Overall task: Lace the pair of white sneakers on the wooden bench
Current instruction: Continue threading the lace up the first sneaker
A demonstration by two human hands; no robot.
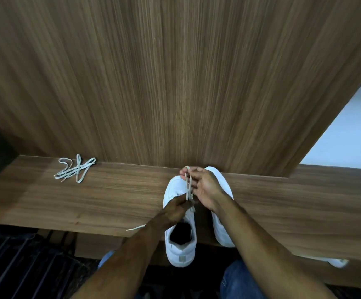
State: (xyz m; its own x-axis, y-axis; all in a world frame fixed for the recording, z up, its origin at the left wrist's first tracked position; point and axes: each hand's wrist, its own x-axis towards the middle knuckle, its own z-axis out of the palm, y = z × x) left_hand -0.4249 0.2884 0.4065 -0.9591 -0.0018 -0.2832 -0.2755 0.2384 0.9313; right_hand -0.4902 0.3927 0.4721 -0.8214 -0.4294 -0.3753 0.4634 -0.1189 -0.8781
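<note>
Wooden tabletop [115,197] is carrying both sneakers at five o'clock, where right hand [205,188] and left hand [176,209] fingers are pinching a lace [188,184] over the left sneaker [175,190], probably threading the next eyelet

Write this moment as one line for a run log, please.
step: lacing left sneaker | both hands: left and right hold lace | spare lace: loose on bench

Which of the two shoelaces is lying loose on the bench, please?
The bundled lace at far left, untouched; the other lace is pinched between both hands over the left sneaker.
</note>
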